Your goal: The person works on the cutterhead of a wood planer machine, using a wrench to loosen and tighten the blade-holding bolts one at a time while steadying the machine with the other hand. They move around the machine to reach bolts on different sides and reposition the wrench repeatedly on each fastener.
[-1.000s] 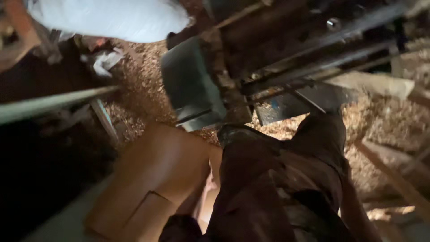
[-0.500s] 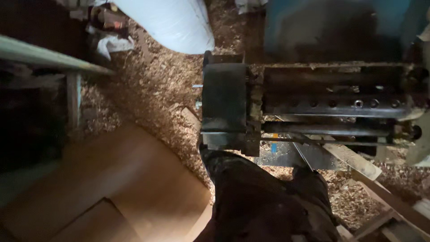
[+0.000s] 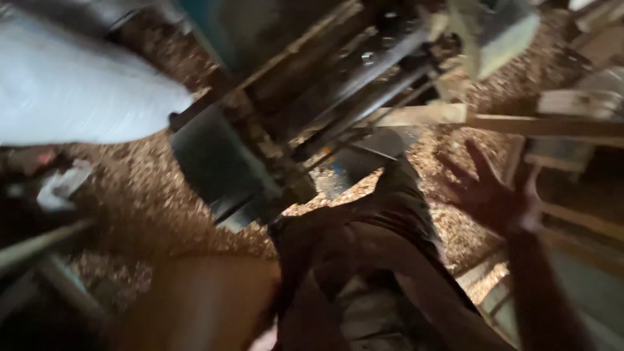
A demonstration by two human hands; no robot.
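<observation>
One hand in view, blurred frame.
Right hand (image 3: 489, 192) spread open, empty, right of the woodworking machine (image 3: 273, 130); wood shavings (image 3: 146, 201) below; left hand unseen.

My right hand (image 3: 489, 192) hangs in the air with its fingers (image 3: 478, 159) spread wide and its grip empty, touching nothing. It floats just to the right of my bent knee (image 3: 390, 195), which I take as my mark. My right forearm (image 3: 543, 292) runs down from that hand toward me. My left hand cannot be made out in the blur.
</observation>
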